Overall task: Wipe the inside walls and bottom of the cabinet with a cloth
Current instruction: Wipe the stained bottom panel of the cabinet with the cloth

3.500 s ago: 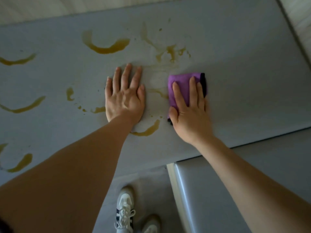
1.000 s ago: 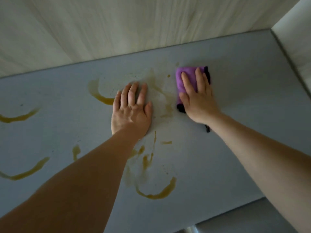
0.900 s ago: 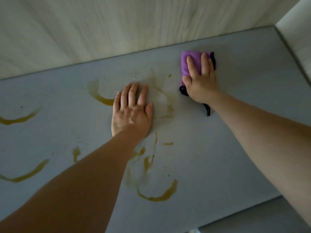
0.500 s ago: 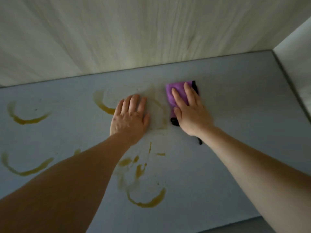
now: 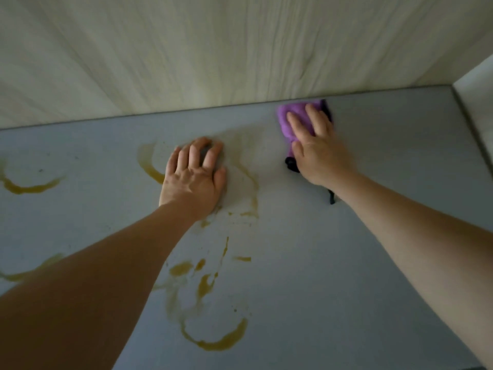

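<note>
- Cloth [image 5: 292, 117]: purple, folded small, with a dark edge showing at its right side and below the palm; a dark strip of it trails out by the wrist. It lies flat on the cabinet floor, its far edge touching the seam where the floor meets the back wall.
- Right hand [image 5: 317, 150]: laid on top of the cloth, fingers straight and close together, pressing it down; slightly blurred.
- Left hand [image 5: 193, 177]: planted on the floor left of the cloth, apart from it, fingers spread and slightly bent at the tips, holding nothing.
- Cabinet floor [image 5: 373, 263]: flat grey panel. Yellow-brown stains [image 5: 213, 343] curve across it: arcs at the left, one beside the left hand, splashes and a large arc nearer the viewer. A faint smear lies between the hands.
- Back wall [image 5: 213, 49]: pale wood grain, meeting the floor in a straight seam.
- Side wall [image 5: 477, 97]: pale, at the right, closing the corner.
- Open room: bare grey floor lies right of the cloth up to the side wall.
- Writing: none readable.
</note>
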Action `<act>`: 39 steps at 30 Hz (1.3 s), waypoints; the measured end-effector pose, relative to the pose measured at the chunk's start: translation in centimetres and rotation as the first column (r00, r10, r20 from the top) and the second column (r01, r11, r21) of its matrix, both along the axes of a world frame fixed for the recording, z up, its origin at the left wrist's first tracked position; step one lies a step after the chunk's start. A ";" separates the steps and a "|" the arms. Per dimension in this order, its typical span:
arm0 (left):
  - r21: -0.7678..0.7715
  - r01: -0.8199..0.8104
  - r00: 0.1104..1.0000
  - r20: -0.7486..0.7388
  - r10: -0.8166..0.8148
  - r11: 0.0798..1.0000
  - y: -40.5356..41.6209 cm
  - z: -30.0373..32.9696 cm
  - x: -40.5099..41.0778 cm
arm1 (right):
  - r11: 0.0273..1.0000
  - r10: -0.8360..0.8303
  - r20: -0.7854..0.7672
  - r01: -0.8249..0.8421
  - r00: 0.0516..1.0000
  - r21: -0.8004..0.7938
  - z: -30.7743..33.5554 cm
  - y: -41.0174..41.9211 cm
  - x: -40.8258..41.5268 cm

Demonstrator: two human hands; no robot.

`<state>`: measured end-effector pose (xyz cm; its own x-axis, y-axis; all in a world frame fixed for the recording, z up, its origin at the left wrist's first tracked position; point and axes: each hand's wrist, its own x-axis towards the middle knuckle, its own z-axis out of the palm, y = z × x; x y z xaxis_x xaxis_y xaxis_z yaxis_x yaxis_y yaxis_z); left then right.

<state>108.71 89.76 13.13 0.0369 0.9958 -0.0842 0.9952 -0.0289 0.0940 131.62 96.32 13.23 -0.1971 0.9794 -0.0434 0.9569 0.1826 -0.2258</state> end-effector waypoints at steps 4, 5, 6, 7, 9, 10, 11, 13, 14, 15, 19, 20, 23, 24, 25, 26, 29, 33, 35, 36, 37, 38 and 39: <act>-0.003 -0.006 1.000 -0.019 0.006 1.000 0.0 -0.6 -0.1 | 0.953 -0.294 -0.012 0.292 0.956 -0.086 -0.3 1.2 -0.6; -0.003 -0.011 1.000 -0.022 0.011 1.000 -0.1 -0.8 0.0 | 0.961 -0.271 -0.009 0.270 0.963 -0.060 -0.4 0.8 -1.9; 0.002 -0.013 1.000 -0.025 0.013 1.000 -0.1 -0.9 -0.1 | 0.981 -0.196 -0.028 0.196 0.980 0.005 -0.2 0.2 -3.7; 0.010 -0.013 1.000 -0.023 0.013 1.000 -0.1 -0.8 -0.1 | 0.995 -0.085 -0.060 0.088 0.995 0.052 -0.2 -0.4 -5.6; 0.012 -0.014 1.000 -0.017 0.014 1.000 -0.2 -0.6 -0.1 | 0.996 0.087 -0.083 -0.088 0.993 -0.005 -0.1 -1.4 -8.6; 0.007 -0.012 1.000 -0.014 0.012 1.000 -0.2 -0.5 -0.1 | 0.988 0.130 -0.095 -0.137 0.987 -0.071 -0.1 -1.5 -9.1; -0.002 -0.010 1.000 -0.008 0.010 1.000 -0.2 -0.4 -0.1 | 0.978 0.173 -0.118 -0.184 0.978 -0.099 -0.1 -1.4 -8.9; -0.023 -0.010 1.000 0.006 0.010 1.000 -0.2 -0.4 0.0 | 0.980 0.187 -0.155 -0.195 0.970 -0.041 0.2 -0.5 -6.6; -0.029 -0.011 1.000 0.007 0.011 1.000 -0.2 -0.3 -0.1 | 0.988 0.149 -0.124 -0.152 0.981 -0.019 0.1 -0.2 -5.3; -0.029 -0.011 1.000 0.006 0.012 1.000 -0.1 -0.3 -0.1 | 0.996 0.089 -0.103 -0.089 0.991 0.003 -0.2 0.1 -4.0; 0.001 -0.016 1.000 0.003 0.016 1.000 -0.2 -0.8 -0.2 | 0.988 -0.140 -0.135 0.147 0.981 0.041 -0.5 -0.1 -5.5; 0.013 -0.013 1.000 0.007 0.013 1.000 -0.2 -0.8 -0.1 | 0.989 -0.134 -0.130 0.140 0.982 0.038 -0.4 -0.5 -7.0; 0.021 -0.005 1.000 0.016 0.004 1.000 -0.2 -0.8 -0.1 | 0.994 0.028 -0.134 -0.041 0.991 -0.098 0.2 -0.8 -10.6; 0.014 -0.001 1.000 0.016 0.001 1.000 -0.2 -0.8 -0.2 | 0.985 0.058 -0.142 -0.080 0.988 -0.152 0.4 -0.5 -10.9; 0.009 0.002 1.000 0.023 -0.003 1.000 -0.2 -0.6 -0.1 | 0.974 0.082 -0.142 -0.109 0.987 -0.198 0.7 0.0 -10.7; 0.008 0.006 0.999 0.036 -0.007 1.000 -0.2 -0.5 -0.1 | 0.966 0.109 -0.153 -0.140 0.982 -0.216 1.0 0.3 -10.4; 0.043 0.034 0.999 0.027 -0.035 0.999 -0.1 0.3 -0.1 | 0.975 0.048 -0.432 -0.137 0.901 -0.177 2.0 -0.5 -8.1; 0.185 -0.109 0.994 0.043 0.103 0.977 1.3 2.5 1.3 | 0.962 -0.271 -0.437 0.259 0.858 -0.087 1.9 -3.2 -4.3; 0.201 -0.165 0.983 0.112 0.145 0.966 3.5 3.2 3.3 | 0.952 -0.303 -0.380 0.295 0.874 -0.080 1.5 -4.0 -3.5; 0.172 -0.158 0.982 0.134 0.136 0.972 4.6 3.1 4.6 | 0.952 -0.299 -0.373 0.301 0.878 -0.055 1.6 -4.1 -3.4; 0.133 -0.152 0.979 0.157 0.130 0.979 5.6 2.8 6.0 | 0.952 -0.294 -0.372 0.305 0.880 -0.030 1.6 -4.3 -3.3; 0.101 -0.161 0.973 0.182 0.140 0.982 6.3 2.4 7.2 | 0.951 -0.287 -0.373 0.308 0.882 -0.005 1.6 -4.4 -3.3; 0.081 -0.180 0.967 0.199 0.161 0.980 6.7 1.8 8.1 | 0.950 -0.278 -0.373 0.310 0.885 0.026 1.3 -4.6 -3.2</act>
